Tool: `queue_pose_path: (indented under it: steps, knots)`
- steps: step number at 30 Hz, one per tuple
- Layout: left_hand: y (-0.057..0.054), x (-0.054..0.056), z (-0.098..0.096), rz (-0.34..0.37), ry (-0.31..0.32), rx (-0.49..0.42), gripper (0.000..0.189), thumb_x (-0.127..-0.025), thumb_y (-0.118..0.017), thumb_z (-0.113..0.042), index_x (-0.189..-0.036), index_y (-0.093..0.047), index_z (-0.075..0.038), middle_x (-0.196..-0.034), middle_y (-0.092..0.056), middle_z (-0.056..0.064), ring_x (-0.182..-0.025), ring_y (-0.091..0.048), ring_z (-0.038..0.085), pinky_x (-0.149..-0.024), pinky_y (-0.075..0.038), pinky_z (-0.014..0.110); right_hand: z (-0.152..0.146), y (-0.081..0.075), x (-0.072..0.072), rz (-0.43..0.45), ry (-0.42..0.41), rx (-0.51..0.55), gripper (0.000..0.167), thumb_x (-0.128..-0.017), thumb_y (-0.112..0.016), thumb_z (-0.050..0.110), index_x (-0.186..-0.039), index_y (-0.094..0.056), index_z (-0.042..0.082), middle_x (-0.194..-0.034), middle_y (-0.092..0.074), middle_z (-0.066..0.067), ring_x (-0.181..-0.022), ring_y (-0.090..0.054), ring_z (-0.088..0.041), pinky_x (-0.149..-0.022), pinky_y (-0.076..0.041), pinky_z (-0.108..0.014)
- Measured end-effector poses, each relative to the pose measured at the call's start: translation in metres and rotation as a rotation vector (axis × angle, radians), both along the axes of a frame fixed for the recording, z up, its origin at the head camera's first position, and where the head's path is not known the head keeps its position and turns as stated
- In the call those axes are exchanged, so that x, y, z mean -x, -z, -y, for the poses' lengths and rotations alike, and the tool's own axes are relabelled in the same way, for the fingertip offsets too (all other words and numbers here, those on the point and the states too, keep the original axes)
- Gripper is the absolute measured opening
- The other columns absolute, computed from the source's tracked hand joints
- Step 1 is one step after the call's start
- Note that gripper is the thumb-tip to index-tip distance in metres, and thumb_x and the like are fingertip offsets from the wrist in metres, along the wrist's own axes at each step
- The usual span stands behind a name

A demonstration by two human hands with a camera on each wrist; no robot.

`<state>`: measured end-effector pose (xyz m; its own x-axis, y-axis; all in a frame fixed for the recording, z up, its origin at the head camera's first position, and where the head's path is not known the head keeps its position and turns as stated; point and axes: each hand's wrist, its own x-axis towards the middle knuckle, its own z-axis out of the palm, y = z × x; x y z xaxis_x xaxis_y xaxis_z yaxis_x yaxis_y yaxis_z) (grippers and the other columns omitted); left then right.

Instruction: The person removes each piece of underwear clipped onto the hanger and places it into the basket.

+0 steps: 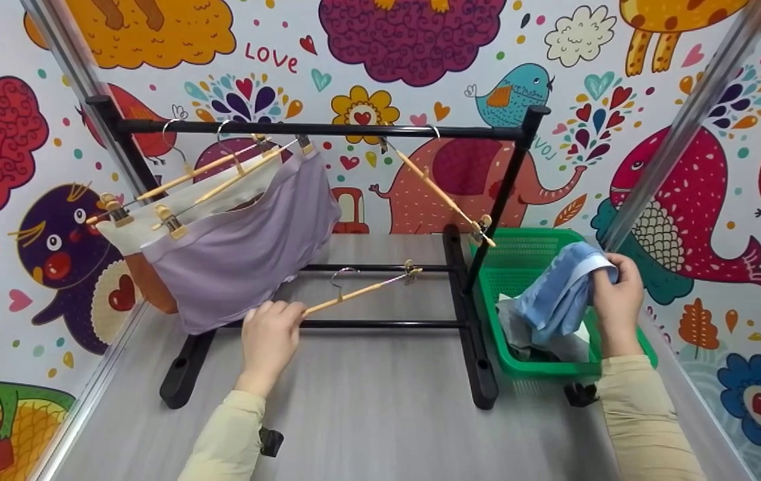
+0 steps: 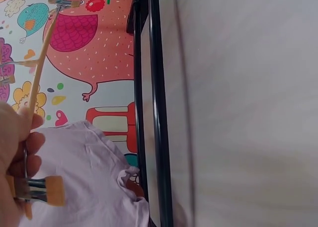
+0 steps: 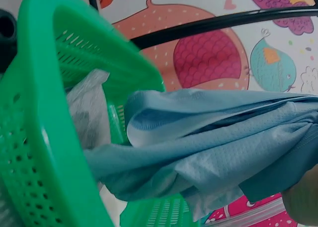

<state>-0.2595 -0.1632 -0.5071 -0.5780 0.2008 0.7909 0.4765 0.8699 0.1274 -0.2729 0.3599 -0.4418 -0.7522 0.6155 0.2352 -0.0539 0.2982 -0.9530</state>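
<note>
My left hand [image 1: 272, 341] grips one end of a wooden clip hanger [image 1: 347, 295], just in front of the hanging purple cloth. In the left wrist view, the fingers [image 2: 34, 143] curl round the hanger near one of its clips [image 2: 39, 189]. A light blue garment [image 1: 557, 290] is pinched at its pale waistband by my right hand [image 1: 619, 294], over the green basket [image 1: 527, 366]. Folds of the blue garment [image 3: 208, 142] fill the right wrist view, where only a small part of that hand shows.
A black rack [image 1: 353, 128] carries a purple garment [image 1: 246, 240] and a white one [image 1: 153, 227] on clip hangers at left. A bare hanger [image 1: 437, 188] hangs at right. Grey cloth [image 1: 554, 344] lies in the basket beside the rack's right foot [image 1: 477, 374].
</note>
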Motion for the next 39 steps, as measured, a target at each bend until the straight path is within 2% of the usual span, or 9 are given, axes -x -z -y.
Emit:
queue_pose_path:
  steps: [7, 9, 15, 19, 24, 29, 34, 39]
  knots:
    - [-0.001, -0.003, 0.002, 0.024, -0.019, 0.005, 0.013, -0.078, -0.082, -0.011, -0.087, -0.072, -0.011, -0.071, -0.064, 0.006, -0.062, -0.055, 0.029, -0.057, -0.039, 0.042, -0.005, 0.009, 0.002, 0.018, 0.02, -0.05, 0.02, -0.098, -0.059, 0.022, -0.111, -0.061, 0.007, -0.114, -0.057, -0.001, -0.099, -0.05, -0.009, -0.083, -0.04, -0.023]
    - [-0.001, -0.002, 0.002, 0.026, -0.019, 0.003, 0.013, -0.078, -0.082, -0.011, -0.087, -0.072, -0.01, -0.071, -0.064, 0.006, -0.062, -0.055, 0.029, -0.058, -0.038, 0.042, -0.007, 0.01, 0.001, 0.043, 0.018, -0.047, 0.018, -0.098, -0.058, 0.022, -0.111, -0.061, 0.01, -0.117, -0.057, -0.001, -0.101, -0.05, -0.01, -0.084, -0.04, -0.023]
    - [0.0, -0.002, 0.003, 0.023, -0.012, -0.003, 0.012, -0.078, -0.081, -0.011, -0.087, -0.072, -0.01, -0.071, -0.064, 0.006, -0.063, -0.055, 0.03, -0.058, -0.039, 0.043, -0.012, 0.016, -0.001, 0.145, -0.002, -0.097, 0.027, -0.099, -0.056, 0.026, -0.119, -0.058, 0.008, -0.123, -0.057, -0.006, -0.105, -0.051, -0.014, -0.084, -0.041, -0.025]
    - [0.001, -0.002, 0.003, 0.015, -0.008, -0.009, 0.013, -0.078, -0.081, -0.011, -0.086, -0.072, -0.01, -0.07, -0.063, 0.006, -0.062, -0.054, 0.03, -0.058, -0.039, 0.043, -0.014, 0.022, -0.002, 0.193, -0.02, -0.123, 0.031, -0.1, -0.055, 0.028, -0.123, -0.057, 0.007, -0.124, -0.057, -0.008, -0.102, -0.051, -0.014, -0.079, -0.043, -0.025]
    - [0.002, -0.001, 0.004, 0.007, -0.003, -0.012, 0.014, -0.077, -0.081, -0.01, -0.086, -0.071, -0.009, -0.07, -0.063, 0.007, -0.062, -0.054, 0.03, -0.058, -0.039, 0.044, -0.016, 0.03, -0.002, 0.197, -0.028, -0.192, 0.032, -0.099, -0.055, 0.024, -0.124, -0.058, 0.004, -0.122, -0.059, -0.012, -0.095, -0.05, -0.014, -0.076, -0.042, -0.026]
    - [0.003, -0.002, 0.004, 0.008, -0.002, -0.013, 0.015, -0.076, -0.082, -0.009, -0.087, -0.072, -0.009, -0.07, -0.063, 0.006, -0.062, -0.054, 0.03, -0.058, -0.039, 0.043, -0.019, 0.036, 0.0, 0.207, -0.039, -0.257, 0.03, -0.099, -0.055, 0.022, -0.123, -0.06, 0.003, -0.116, -0.061, -0.014, -0.091, -0.051, -0.014, -0.073, -0.041, -0.026]
    - [0.003, -0.003, 0.004, 0.017, -0.011, -0.01, 0.015, -0.076, -0.082, -0.009, -0.087, -0.072, -0.01, -0.071, -0.063, 0.006, -0.062, -0.054, 0.029, -0.058, -0.039, 0.043, -0.021, 0.041, 0.002, 0.236, -0.061, -0.332, 0.026, -0.098, -0.058, 0.017, -0.12, -0.063, 0.004, -0.102, -0.063, -0.015, -0.085, -0.052, -0.018, -0.072, -0.041, -0.03]
    - [0.002, -0.003, 0.004, 0.011, -0.012, -0.01, 0.014, -0.076, -0.082, -0.01, -0.086, -0.072, -0.01, -0.071, -0.063, 0.006, -0.062, -0.055, 0.03, -0.058, -0.04, 0.043, -0.022, 0.042, 0.001, 0.296, -0.131, -0.423, 0.025, -0.097, -0.057, 0.016, -0.12, -0.063, 0.006, -0.092, -0.061, -0.013, -0.08, -0.053, -0.025, -0.066, -0.042, -0.036]
